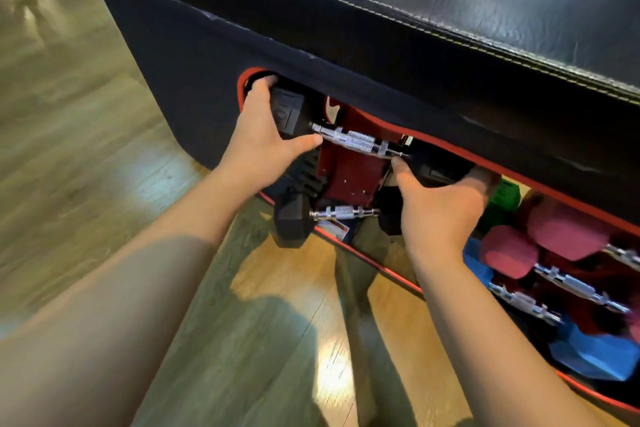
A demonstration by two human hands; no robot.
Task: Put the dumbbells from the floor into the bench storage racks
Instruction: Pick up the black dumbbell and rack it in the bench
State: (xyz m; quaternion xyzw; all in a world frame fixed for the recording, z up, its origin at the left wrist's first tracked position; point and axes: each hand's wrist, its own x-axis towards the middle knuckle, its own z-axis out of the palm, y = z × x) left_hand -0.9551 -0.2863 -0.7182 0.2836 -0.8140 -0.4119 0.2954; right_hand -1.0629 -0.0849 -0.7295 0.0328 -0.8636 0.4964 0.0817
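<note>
A black hex dumbbell with a chrome handle [360, 143] lies across the red rack [349, 180] inside the bench's red-rimmed side opening. My left hand [263, 135] grips its left head, fingers curled over the top, thumb near the handle. My right hand [446, 208] grips its right head from below and outside. A second black dumbbell [337, 212] sits lower in the same rack, its left head sticking out over the floor. Further right in the storage lie pink dumbbells [561, 236], blue ones [595, 354] and a green one [502, 198].
The black padded bench top [415, 10] overhangs the opening and hides its upper part. A dark fabric side wall [180, 87] runs left of the opening. Wooden floor [284, 322] lies below and to the left, with shadows on it.
</note>
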